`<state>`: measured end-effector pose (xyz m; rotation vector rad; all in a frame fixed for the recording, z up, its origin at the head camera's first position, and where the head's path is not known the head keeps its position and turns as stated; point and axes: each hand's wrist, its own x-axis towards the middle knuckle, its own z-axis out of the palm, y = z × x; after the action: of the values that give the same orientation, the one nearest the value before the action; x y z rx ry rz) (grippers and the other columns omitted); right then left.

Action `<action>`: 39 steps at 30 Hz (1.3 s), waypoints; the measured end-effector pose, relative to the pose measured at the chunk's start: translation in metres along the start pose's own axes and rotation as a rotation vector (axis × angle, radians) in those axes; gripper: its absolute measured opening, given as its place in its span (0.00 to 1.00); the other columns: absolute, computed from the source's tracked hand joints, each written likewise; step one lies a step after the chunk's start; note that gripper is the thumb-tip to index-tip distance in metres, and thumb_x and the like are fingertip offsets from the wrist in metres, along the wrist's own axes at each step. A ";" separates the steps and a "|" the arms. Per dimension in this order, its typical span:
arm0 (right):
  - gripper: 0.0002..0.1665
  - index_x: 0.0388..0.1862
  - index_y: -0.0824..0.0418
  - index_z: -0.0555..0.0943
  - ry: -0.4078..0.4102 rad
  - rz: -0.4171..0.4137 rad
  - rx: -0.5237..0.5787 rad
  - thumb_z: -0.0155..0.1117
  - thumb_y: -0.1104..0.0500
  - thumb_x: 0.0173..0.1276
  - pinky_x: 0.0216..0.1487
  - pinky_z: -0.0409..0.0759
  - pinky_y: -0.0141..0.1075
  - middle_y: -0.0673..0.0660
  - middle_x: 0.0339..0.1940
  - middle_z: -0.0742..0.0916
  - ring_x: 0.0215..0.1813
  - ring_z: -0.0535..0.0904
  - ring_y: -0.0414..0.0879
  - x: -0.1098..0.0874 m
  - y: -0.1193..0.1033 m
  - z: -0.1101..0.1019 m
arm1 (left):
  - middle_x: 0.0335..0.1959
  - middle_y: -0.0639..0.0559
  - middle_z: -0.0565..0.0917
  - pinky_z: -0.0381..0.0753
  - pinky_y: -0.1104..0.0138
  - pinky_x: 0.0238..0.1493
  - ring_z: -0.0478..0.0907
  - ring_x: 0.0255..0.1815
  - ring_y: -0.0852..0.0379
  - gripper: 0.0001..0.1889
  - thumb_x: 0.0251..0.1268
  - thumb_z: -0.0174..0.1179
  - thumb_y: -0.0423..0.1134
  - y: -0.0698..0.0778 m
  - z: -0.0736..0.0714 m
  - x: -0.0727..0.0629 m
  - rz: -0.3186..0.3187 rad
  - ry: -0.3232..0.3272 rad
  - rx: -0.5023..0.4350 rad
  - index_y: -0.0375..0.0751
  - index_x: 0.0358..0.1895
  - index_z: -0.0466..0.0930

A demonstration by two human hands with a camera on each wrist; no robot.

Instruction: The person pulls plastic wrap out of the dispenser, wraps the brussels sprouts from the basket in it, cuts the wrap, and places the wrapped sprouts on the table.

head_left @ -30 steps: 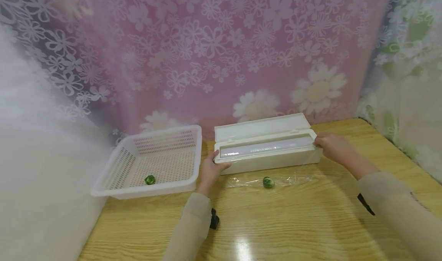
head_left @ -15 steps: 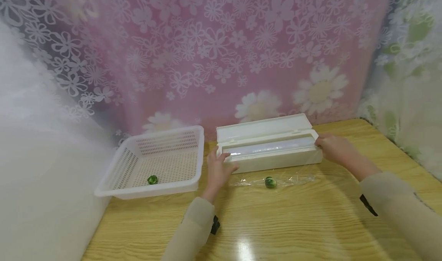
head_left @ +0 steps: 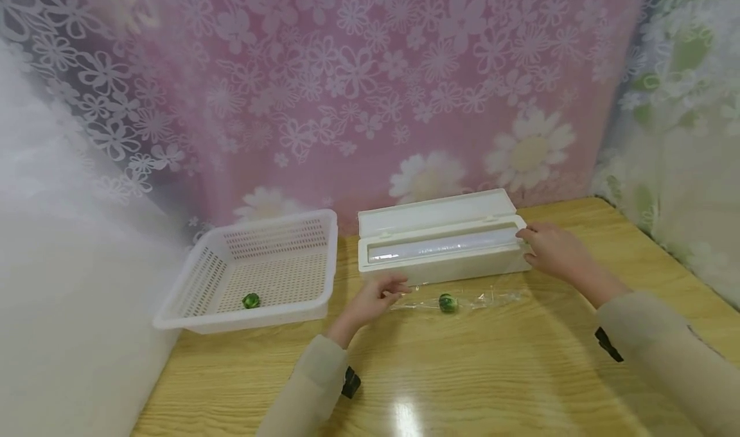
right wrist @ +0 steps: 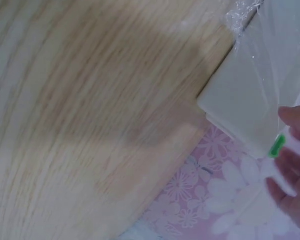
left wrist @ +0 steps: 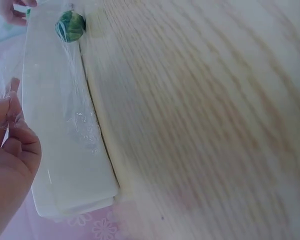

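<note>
From here, I can't read any words or numbers. I see some small dark marks (head_left: 696,333) on the right sleeve (head_left: 656,340), near its outer edge, but they are too tiny for me to tell if they're letters.

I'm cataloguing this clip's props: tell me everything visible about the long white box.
The white box is long, narrow and plastic-looking, with its lid open along the back edge. Its framed top opening shows a translucent roll. It lies on the wooden table, right of the basket. A green piece shows at its right end, where the right hand is; contact is unclear.
</note>
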<state>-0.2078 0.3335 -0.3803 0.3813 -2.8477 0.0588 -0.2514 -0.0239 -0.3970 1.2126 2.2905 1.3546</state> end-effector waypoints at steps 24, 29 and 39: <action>0.19 0.14 0.54 0.64 -0.162 -0.280 0.096 0.59 0.72 0.50 0.21 0.52 0.31 0.44 0.16 0.62 0.20 0.53 0.37 -0.016 -0.009 0.016 | 0.36 0.50 0.80 0.71 0.75 0.40 0.74 0.39 0.60 0.13 0.55 0.49 0.18 -0.025 0.006 0.012 0.016 -0.303 0.394 0.34 0.36 0.80; 0.17 0.14 0.54 0.66 -0.255 -0.242 0.141 0.59 0.69 0.53 0.21 0.53 0.31 0.44 0.15 0.62 0.19 0.54 0.36 -0.021 -0.009 0.031 | 0.37 0.50 0.80 0.71 0.75 0.42 0.74 0.40 0.60 0.13 0.57 0.49 0.19 -0.029 0.010 0.012 -0.062 -0.324 0.425 0.35 0.41 0.78; 0.16 0.16 0.53 0.65 -0.330 -0.213 0.256 0.61 0.63 0.57 0.20 0.56 0.29 0.43 0.14 0.64 0.18 0.56 0.34 -0.026 -0.013 0.036 | 0.38 0.54 0.80 0.71 0.75 0.42 0.74 0.40 0.63 0.10 0.52 0.61 0.29 -0.038 0.011 0.006 -0.150 -0.341 0.490 0.38 0.39 0.81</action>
<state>-0.1890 0.3246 -0.4215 0.8139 -3.1081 0.3522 -0.2698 -0.0214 -0.4325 1.2474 2.4602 0.4943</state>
